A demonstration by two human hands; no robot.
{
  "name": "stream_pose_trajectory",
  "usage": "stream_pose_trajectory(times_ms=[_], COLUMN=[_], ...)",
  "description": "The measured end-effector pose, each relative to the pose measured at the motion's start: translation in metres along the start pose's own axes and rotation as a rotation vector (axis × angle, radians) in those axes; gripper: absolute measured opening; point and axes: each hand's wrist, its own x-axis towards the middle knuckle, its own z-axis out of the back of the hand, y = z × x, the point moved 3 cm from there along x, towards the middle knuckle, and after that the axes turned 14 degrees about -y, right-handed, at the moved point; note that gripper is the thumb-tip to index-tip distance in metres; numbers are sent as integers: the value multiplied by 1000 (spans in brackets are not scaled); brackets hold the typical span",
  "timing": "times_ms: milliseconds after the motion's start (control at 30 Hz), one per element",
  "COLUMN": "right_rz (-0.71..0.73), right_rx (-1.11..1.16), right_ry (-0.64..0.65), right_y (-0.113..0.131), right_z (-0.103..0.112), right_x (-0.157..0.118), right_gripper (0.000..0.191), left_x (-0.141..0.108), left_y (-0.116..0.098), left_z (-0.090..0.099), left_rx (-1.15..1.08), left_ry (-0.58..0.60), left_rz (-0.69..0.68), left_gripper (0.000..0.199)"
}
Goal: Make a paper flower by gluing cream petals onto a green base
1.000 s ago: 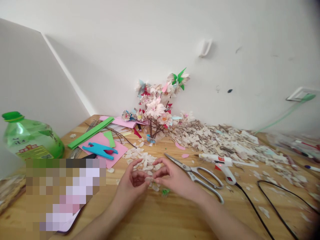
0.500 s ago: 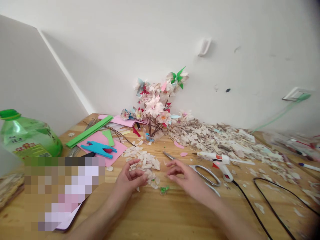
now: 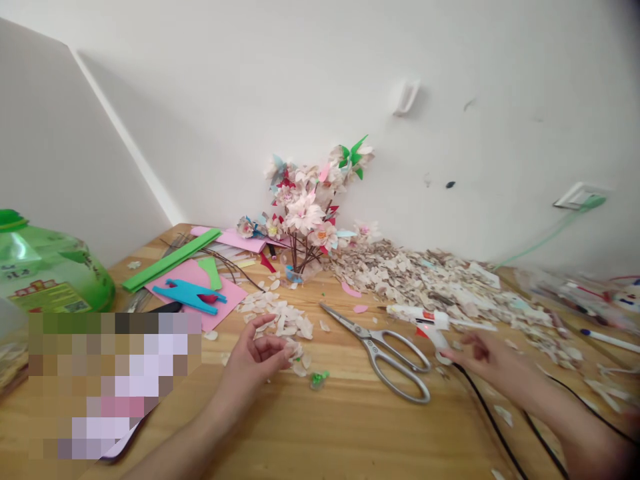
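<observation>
My left hand point(image 3: 261, 357) is closed in a pinch on a small white petal flower point(image 3: 295, 349) with a bit of green in it; the fingers partly cover it. Under and beyond it lies a pile of loose white petals point(image 3: 287, 320). Close by sits a little clump of green pieces point(image 3: 319, 379). My right hand point(image 3: 483, 357) is at the handle end of a white hot glue gun point(image 3: 435, 330), its fingers loosely curled and apart, with nothing seen between them. Whether its thumb touches the handle is unclear. Silver scissors point(image 3: 380, 350) lie between my hands.
A vase of handmade flowers point(image 3: 305, 220) stands by the wall, with a heap of pale scraps point(image 3: 415, 273) to its right. Pink paper point(image 3: 230, 303), a blue plastic piece point(image 3: 187, 295) and a green bottle point(image 3: 55, 267) are at left. A black cord point(image 3: 487, 413) trails rightward.
My right hand has moved right, from beside the left hand and over the scissors to the glue gun's handle, uncovering the scissors. My left hand stays with the small flower.
</observation>
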Motion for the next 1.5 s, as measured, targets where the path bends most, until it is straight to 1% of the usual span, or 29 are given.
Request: stream_pose_trajectory(times_ms=[100, 167, 200, 300, 367, 433, 500, 567, 600, 667, 733, 800, 967, 1133, 1267, 1500], right_rz=[32, -19, -56, -147, -154, -113, -77, -40, -7, 103, 208, 249, 214, 253, 277, 254], right_rx=[31, 73, 90, 119, 214, 400, 502, 477, 461, 456, 460, 449, 406, 365, 368, 330], right_ry=[114, 130, 118, 68, 50, 82, 186, 316, 343, 375, 403, 436, 433, 475, 455, 431], right_y=[6, 13, 15, 22, 32, 52, 76, 99, 110, 128, 138, 141, 137, 139, 138, 141], right_z=[-27, -41, -45, -47, -42, -36, -34, -37, -38, -41, -43, -45, -45, -47, -48, -44], right_x=[8, 9, 9, 5, -1, -12, -29, -49, -57, -71, -79, -82, -85, -89, -88, -87], right_gripper=[38, 36, 35, 33, 33, 34, 36, 37, 35, 26, 16, 13, 16, 20, 21, 22], left_x=[-5, -7, -7, -9, -9, -10, -9, -8, -7, -6, -6, -6, -8, -7, -9, -9], left_y=[1, 1, 2, 3, 4, 5, 5, 5, 5, 4, 2, 2, 6, 7, 6, 6], left_z=[-4, -6, -6, -5, -5, -5, -4, -4, -3, -2, -1, -1, -2, -2, -3, -3], left_rx=[-6, -12, -15, -11, -10, -18, -26, -15, -7, 6, 6, 1, 3, -5, -5, 4], left_ry=[-16, -26, -30, -45, -52, -50, -48, -48, -51, -56, -56, -52, -39, -10, -15, 2], left_rz=[-13, -12, -7, 22, 43, 52, 56, 68, 75, 75, 61, 50, 55, 32, 34, 33], left_gripper=[63, 63, 62, 59, 58, 59, 60, 62, 63, 63, 61, 60, 59, 56, 56, 55])
